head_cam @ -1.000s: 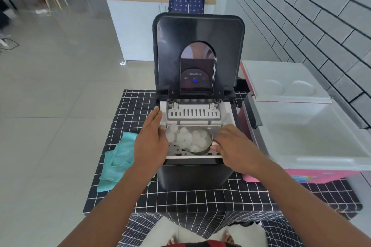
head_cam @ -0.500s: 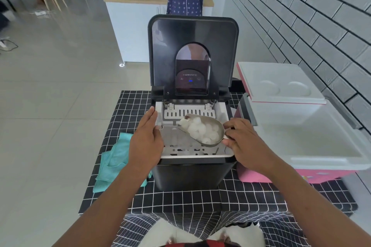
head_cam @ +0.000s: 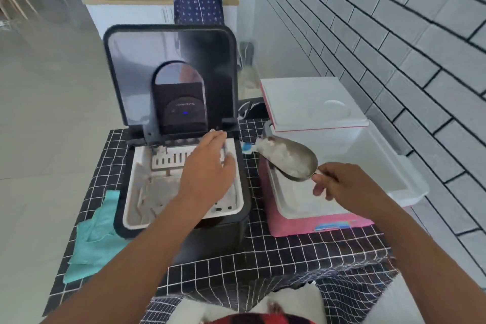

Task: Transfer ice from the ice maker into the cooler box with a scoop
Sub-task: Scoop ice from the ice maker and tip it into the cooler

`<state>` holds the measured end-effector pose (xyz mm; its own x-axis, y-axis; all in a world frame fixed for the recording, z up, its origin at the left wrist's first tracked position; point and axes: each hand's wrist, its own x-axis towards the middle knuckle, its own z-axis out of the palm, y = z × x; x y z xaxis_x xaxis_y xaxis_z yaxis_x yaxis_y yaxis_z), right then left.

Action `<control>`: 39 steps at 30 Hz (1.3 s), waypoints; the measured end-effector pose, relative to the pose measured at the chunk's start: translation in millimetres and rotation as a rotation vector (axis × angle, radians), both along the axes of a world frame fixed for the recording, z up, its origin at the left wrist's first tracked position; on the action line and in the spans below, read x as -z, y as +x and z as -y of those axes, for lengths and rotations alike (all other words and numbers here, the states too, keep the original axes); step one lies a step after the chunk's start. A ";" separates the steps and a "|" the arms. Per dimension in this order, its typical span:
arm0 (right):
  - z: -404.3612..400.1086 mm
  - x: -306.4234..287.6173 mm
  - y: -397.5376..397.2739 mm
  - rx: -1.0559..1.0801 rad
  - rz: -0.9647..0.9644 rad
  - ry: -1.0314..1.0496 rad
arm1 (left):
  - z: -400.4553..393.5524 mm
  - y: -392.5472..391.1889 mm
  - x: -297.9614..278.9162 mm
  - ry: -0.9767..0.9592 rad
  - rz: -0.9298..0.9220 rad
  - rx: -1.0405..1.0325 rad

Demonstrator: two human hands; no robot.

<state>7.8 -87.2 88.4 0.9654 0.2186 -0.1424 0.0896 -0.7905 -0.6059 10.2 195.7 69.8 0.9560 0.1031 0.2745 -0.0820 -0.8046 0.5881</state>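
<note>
Head view: right hand (head_cam: pixel 349 188) pinching handle of metal scoop (head_cam: pixel 288 158), fingers curled round it, bowl loaded with ice (head_cam: pixel 282 156) and held over near-left edge of open cooler box (head_cam: pixel 368 166), just past ice maker (head_cam: pixel 181 166). Left hand (head_cam: pixel 207 169) with fingers straight and spread, gripping nothing, over the ice maker's white basket; contact not clear through motion blur. Ice maker lid up, cooler box lid tilted back toward brick wall (head_cam: pixel 394 34), teal cloth (head_cam: pixel 92 234) on checked desk (head_cam: pixel 289 250) left of ice maker.
</note>
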 end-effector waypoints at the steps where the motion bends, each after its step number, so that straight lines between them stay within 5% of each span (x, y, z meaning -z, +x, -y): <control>1: 16.0 -0.5 0.6 0.028 -0.022 0.008 | 17.8 4.8 0.0 -0.013 -0.004 0.012; 6: 94.0 4.5 15.3 0.164 -0.060 -0.120 | 107.7 27.4 10.0 -0.077 -0.052 0.169; 11: 143.9 14.9 38.2 0.200 -0.138 -0.164 | 161.7 43.8 39.4 0.344 -0.216 0.078; 16: 168.9 35.7 61.6 0.135 -0.212 -0.321 | 168.2 45.4 61.7 0.056 -0.296 0.000; 20: 173.4 46.6 76.8 0.073 -0.093 -0.575 | 167.7 46.4 68.7 0.063 -0.220 -0.006; 26: 166.0 65.6 76.1 0.031 -0.022 -0.680 | 167.4 47.5 68.8 -0.105 -0.178 -0.041; 39: 135.0 9.7 59.9 0.088 0.063 -0.317 | 163.7 35.3 47.4 0.027 -0.103 -0.021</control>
<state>67.7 -222.2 78.6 0.9876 0.0887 -0.1299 0.0422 -0.9450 -0.3244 45.5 32.0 22.5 0.9770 0.1174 0.1777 -0.0050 -0.8214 0.5704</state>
